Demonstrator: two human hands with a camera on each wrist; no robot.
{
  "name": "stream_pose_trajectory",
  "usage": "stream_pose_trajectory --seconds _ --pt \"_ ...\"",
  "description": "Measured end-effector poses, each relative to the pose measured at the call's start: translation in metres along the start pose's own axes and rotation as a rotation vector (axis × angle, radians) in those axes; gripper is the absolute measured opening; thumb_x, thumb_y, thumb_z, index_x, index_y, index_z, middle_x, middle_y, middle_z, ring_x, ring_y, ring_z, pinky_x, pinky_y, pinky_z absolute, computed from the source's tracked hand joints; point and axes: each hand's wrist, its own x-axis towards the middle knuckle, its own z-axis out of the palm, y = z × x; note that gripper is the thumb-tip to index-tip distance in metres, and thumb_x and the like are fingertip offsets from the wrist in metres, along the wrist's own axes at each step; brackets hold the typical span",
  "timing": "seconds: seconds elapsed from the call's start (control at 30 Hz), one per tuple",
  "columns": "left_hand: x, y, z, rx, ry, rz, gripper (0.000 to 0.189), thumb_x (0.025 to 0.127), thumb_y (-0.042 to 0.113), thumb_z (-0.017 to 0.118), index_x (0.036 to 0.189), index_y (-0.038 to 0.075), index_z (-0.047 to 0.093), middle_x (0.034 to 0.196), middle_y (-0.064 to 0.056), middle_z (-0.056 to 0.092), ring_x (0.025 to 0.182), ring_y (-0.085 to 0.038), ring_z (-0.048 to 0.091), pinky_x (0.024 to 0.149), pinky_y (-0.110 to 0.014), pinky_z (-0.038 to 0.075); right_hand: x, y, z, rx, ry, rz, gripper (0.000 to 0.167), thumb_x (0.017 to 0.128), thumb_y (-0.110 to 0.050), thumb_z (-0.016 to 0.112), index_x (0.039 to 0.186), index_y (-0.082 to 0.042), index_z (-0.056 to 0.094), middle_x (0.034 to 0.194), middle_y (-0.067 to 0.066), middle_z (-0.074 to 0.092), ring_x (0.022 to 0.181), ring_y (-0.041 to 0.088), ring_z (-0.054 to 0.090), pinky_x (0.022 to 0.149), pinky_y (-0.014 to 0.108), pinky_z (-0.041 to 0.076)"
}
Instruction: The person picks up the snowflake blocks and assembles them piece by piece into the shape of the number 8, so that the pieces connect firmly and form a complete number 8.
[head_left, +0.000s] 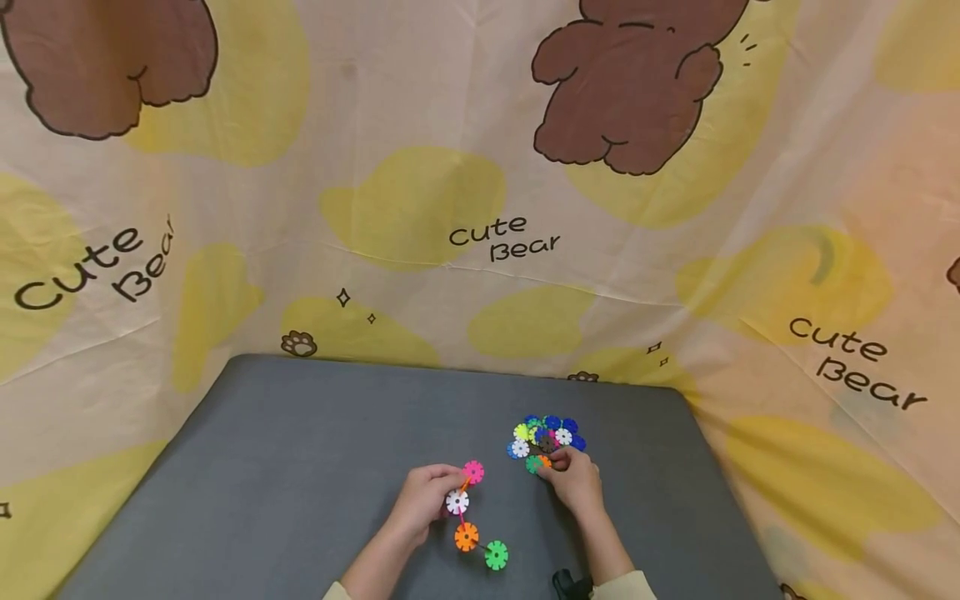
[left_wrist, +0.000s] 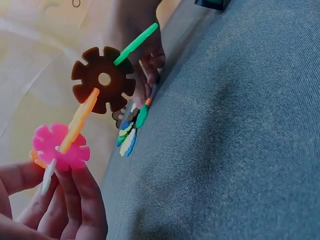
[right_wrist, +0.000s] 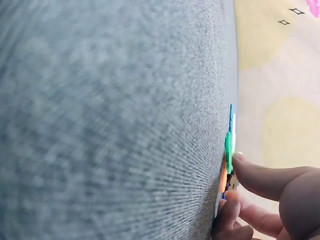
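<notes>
My left hand (head_left: 427,500) holds a chain of slotted plastic discs raised above the table, fingers at a pink disc (left_wrist: 60,145). Along the chain are a white disc (head_left: 457,501), an orange disc (head_left: 467,537), a brown disc (left_wrist: 102,80) and a green disc (head_left: 497,555) at the near end. Another pink disc (head_left: 473,472) forms its far end. My right hand (head_left: 577,482) reaches to the near edge of a disc pile (head_left: 563,437). Its thumb and fingertips are at a green disc (head_left: 533,464) and an orange disc (head_left: 545,461); I cannot tell whether they grip one.
The pile of blue, white, yellow, green and brown discs lies on the grey table (head_left: 315,450), right of its middle. A patterned curtain (head_left: 405,317) hangs behind and beside the table. A black object (head_left: 572,585) sits at the near edge by the right forearm.
</notes>
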Motion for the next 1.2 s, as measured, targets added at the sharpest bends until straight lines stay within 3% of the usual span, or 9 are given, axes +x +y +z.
stream_pose_trajectory --seconds 0.27,0.6,0.77,0.93,1.2 --pt "-0.002 0.002 0.001 0.013 -0.002 -0.010 0.029 0.092 0.024 0.072 0.109 0.001 0.074 0.091 -0.002 0.067 0.069 -0.011 0.055 0.059 -0.026 0.047 0.004 0.003 0.006 -0.066 -0.017 -0.023 0.032 0.078 -0.027 0.088 0.096 -0.008 0.070 0.083 0.002 0.061 0.076 0.021 0.055 0.066 0.037 0.043" --pt "-0.004 0.003 0.004 0.016 0.008 -0.003 0.029 0.094 0.023 0.070 0.110 0.000 0.074 0.095 -0.006 0.067 0.072 -0.013 0.055 0.061 -0.028 0.048 0.002 0.006 0.000 0.016 0.027 -0.010 0.018 0.083 -0.021 0.084 0.085 -0.007 0.072 0.074 0.000 0.067 0.076 0.021 0.057 0.066 0.035 0.045" --pt "-0.002 0.002 0.006 0.033 0.064 0.010 0.028 0.094 0.022 0.069 0.109 -0.001 0.075 0.106 -0.009 0.069 0.088 -0.016 0.058 0.069 -0.027 0.049 -0.003 0.006 0.000 0.082 0.010 -0.019 0.019 0.084 -0.021 0.083 0.079 -0.008 0.069 0.066 -0.003 0.065 0.062 0.013 0.059 0.060 0.029 0.044" --pt "-0.001 0.000 0.004 0.026 0.086 0.005 0.028 0.094 0.022 0.069 0.108 -0.001 0.075 0.110 -0.012 0.069 0.095 -0.020 0.058 0.074 -0.028 0.050 -0.010 0.000 -0.001 0.193 -0.011 -0.065 0.015 0.090 -0.016 0.077 0.087 -0.006 0.066 0.069 0.002 0.071 0.059 0.013 0.065 0.058 0.026 0.046" --pt "0.001 -0.001 0.004 0.023 0.073 0.000 0.027 0.095 0.023 0.068 0.108 0.000 0.075 0.109 -0.011 0.069 0.093 -0.018 0.059 0.072 -0.027 0.051 -0.024 -0.019 0.004 0.330 -0.083 -0.173 0.017 0.093 -0.013 0.073 0.108 -0.004 0.072 0.083 0.007 0.076 0.070 0.021 0.071 0.059 0.023 0.051"
